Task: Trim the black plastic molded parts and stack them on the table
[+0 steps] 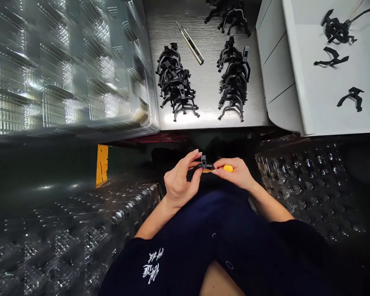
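In front of my body, my left hand [182, 177] pinches a black plastic bracket [203, 161] between thumb and fingers. A small block stands up from the bracket's middle. My right hand [237, 172] is closed, with its fingertips at the bracket's right end. A rounded yellow object [228, 168] shows between the right thumb and fingers; most of it is hidden, so I cannot tell its kind. Under the bracket, between the hands, shows a thin orange strip [207, 170]. Similar black brackets lie in a left row [185, 107] and a right row [232, 107] on the metal table.
A cream utility knife [193, 45] lies on the metal table [203, 107] between the rows. Stacked clear plastic trays [111, 82] stand at left. A white bin [320, 94] at right holds several black pieces. More clear trays [135, 205] flank me below table height.
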### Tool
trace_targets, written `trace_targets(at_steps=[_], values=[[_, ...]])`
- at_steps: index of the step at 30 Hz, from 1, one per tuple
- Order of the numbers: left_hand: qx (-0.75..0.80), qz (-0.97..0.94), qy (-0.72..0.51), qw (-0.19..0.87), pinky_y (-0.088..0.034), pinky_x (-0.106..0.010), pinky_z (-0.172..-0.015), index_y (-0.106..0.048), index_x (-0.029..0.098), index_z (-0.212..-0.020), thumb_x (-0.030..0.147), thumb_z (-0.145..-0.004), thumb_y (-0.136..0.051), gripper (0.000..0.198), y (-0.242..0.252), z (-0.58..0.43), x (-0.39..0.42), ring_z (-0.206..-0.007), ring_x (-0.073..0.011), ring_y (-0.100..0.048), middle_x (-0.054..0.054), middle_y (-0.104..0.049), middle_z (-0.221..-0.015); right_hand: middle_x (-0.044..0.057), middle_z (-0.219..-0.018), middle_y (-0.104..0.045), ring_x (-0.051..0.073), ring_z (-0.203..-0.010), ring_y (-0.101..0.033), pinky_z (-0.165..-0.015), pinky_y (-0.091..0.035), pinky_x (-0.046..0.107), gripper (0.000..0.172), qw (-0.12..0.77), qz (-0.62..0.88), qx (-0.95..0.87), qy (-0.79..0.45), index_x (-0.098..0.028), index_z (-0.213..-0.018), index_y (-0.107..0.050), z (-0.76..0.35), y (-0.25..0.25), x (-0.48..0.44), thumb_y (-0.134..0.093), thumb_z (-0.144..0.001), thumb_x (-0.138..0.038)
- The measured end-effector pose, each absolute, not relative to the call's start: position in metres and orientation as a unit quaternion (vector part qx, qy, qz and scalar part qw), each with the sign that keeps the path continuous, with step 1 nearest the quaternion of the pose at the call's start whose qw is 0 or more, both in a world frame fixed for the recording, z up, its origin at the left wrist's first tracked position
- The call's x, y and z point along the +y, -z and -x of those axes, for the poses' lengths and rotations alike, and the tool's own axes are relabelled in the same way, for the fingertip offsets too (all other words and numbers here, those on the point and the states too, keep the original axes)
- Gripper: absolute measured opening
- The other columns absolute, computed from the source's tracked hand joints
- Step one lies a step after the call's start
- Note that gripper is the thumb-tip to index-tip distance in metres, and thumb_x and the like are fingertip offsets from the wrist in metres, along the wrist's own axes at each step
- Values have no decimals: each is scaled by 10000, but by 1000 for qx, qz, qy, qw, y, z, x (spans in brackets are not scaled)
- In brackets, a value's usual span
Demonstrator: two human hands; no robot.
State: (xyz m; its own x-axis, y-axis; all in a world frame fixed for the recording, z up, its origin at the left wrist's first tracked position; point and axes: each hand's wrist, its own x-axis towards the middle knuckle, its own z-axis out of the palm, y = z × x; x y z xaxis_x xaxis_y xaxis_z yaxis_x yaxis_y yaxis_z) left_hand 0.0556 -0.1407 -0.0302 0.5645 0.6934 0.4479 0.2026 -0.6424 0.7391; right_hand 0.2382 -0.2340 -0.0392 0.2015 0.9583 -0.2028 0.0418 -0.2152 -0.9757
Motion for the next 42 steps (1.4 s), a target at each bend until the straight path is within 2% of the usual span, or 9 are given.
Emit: trace_targets(at_steps=[4, 9, 13, 18, 23, 28, 33, 38, 42], values=[[262, -811, -389, 349, -666, -247, -830, -544, 218, -1400, 97, -909, -677, 523, 30, -65, -137, -854, -142, -776, -65, -759, -1184, -6, -616, -632, 93, -495, -477, -476, -382, 235, 279, 498, 626, -420, -430, -180, -779, -750, -244, 41, -236, -764, -825, -454], [276, -784, -403, 383, -675, -273, -812, -596, 191, -1331, 155, -905, -701, 440, 23, -99, -117, -851, -164, -781, -83, -768, -1161, -33, -560, -594, 120, -479, -514, -493, -430, 253, 232, 571, 695, -361, -245, -216, -929, -764, -260, 34, -252, -728, -867, -436], [296, -750, -450, 384, -670, -266, -813, -654, 194, -1238, 176, -889, -704, 353, 9, -119, -98, -850, -165, -780, -70, -769, -1148, -36, -593, -620, 114, -485, -537, -499, -450, 244, 115, 561, 693, -410, -191, -227, -927, -754, -268, 26, -265, -737, -869, -325], [302, -648, -451, 534, -661, -279, -860, -683, 194, -1185, 266, -828, -803, 383, -4, -122, -88, -1019, -232, -768, -80, -760, -1157, -53, -568, -576, 94, -468, -499, -476, -419, 219, 99, 556, 673, -438, -215, -210, -934, -743, -270, 27, -256, -722, -883, -293], [305, -546, -474, 620, -662, -232, -703, -698, 226, -1128, 382, -791, -866, 408, -18, -117, -85, -744, -156, -773, -52, -751, -1135, -38, -603, -607, 97, -501, -523, -519, -446, 225, 134, 576, 650, -445, -217, -202, -938, -745, -267, 24, -230, -731, -889, -326], [337, -428, -395, 740, -559, -134, -510, -681, 185, -878, 543, -718, -892, 445, -22, -112, -95, -578, -98, -701, 7, -713, -784, -69, -563, -563, 87, -475, -465, -515, -422, 228, 248, 593, 619, -434, -277, -194, -1062, -717, -259, 15, -204, -750, -876, -355], [300, -281, -303, 860, -375, -81, -397, -702, 189, -876, 499, -736, -900, 394, -12, -107, -121, -393, -12, -435, 88, -479, -528, -70, -567, -555, 86, -488, -489, -523, -424, 229, 349, 615, 546, -395, -409, -190, -1147, -734, -254, 20, -185, -731, -885, -420], [294, -231, -254, 892, -264, -87, -373, -721, 171, -873, 430, -805, -860, 302, 1, -100, -133, -351, 0, -199, 118, -267, -455, -3, -723, -662, 74, -507, -534, -455, -399, 212, 282, 671, 474, -329, -466, -177, -861, -770, -244, 33, -183, -829, -792, -444], [341, -246, -294, 858, -307, -77, -383, -744, 185, -795, 351, -566, -999, 380, 10, -96, -130, -379, 16, -323, 84, -474, -518, -14, -671, -636, 72, -492, -521, -444, -372, 207, 264, 672, 455, -316, -491, -175, -841, -765, -238, 35, -187, -839, -788, -423]])
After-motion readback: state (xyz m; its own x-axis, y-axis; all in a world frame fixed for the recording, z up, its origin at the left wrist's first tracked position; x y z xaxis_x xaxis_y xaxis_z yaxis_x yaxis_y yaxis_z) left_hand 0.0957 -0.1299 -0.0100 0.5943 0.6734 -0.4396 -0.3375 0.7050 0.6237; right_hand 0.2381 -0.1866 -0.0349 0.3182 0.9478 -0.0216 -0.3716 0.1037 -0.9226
